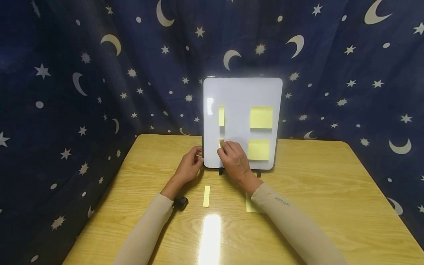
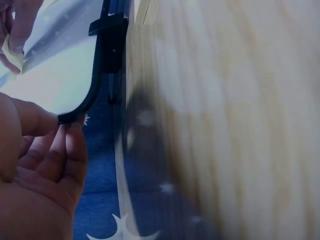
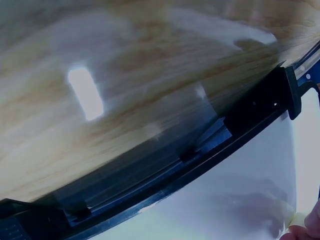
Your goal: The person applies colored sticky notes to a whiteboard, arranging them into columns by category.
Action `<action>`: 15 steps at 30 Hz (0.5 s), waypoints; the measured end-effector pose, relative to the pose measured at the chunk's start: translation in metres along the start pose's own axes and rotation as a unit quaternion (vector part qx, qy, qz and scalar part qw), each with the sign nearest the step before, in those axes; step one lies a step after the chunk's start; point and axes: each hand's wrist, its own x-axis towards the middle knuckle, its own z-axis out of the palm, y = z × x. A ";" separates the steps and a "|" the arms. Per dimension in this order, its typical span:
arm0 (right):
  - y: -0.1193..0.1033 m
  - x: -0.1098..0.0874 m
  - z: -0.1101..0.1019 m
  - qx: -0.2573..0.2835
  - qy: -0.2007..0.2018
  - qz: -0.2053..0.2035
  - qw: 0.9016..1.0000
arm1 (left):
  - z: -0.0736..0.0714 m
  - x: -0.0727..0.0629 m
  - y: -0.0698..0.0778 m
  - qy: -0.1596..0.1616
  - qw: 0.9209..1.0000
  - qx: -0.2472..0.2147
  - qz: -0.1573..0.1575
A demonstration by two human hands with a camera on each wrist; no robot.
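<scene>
Head view: three notes stuck on the whiteboard (image 1: 243, 92) (one narrow (image 1: 221, 115)), right grip (image 1: 233, 158) pinching a fourth (image 1: 220, 142), left grip (image 1: 189, 166) holding its edge.

The board (image 1: 243, 123) stands upright on the surface (image 1: 331, 206); the right grip (image 1: 233, 158) presses a note (image 1: 221, 142) against it; a strip (image 1: 207, 196) lies nearer, between both forearms.

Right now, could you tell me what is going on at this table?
A person is working at a small whiteboard propped upright on a wooden table. The right hand presses a narrow yellow sticky strip onto the board's lower left, while the left hand grips the board's left edge. Another strip and two square notes are on the board; one loose strip lies on the table.
</scene>
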 end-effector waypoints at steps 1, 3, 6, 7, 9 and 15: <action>0.000 0.000 0.000 0.000 -0.001 0.001 1.000 | 0.000 0.000 0.000 -0.001 1.000 0.001 0.002; -0.001 -0.001 0.000 -0.001 -0.003 0.001 1.000 | -0.001 -0.001 -0.001 -0.002 1.000 0.004 0.007; -0.001 -0.001 0.000 -0.002 -0.002 0.000 1.000 | -0.001 0.000 -0.003 -0.004 1.000 0.007 0.012; -0.001 -0.002 0.000 -0.003 -0.003 -0.001 1.000 | -0.001 0.000 -0.003 -0.004 1.000 0.008 0.012; -0.001 -0.002 0.000 -0.002 -0.003 -0.001 1.000 | -0.002 0.000 -0.003 -0.003 1.000 0.006 0.011; -0.002 -0.003 -0.002 -0.010 -0.012 0.000 1.000 | -0.001 0.000 -0.003 -0.007 1.000 0.001 0.010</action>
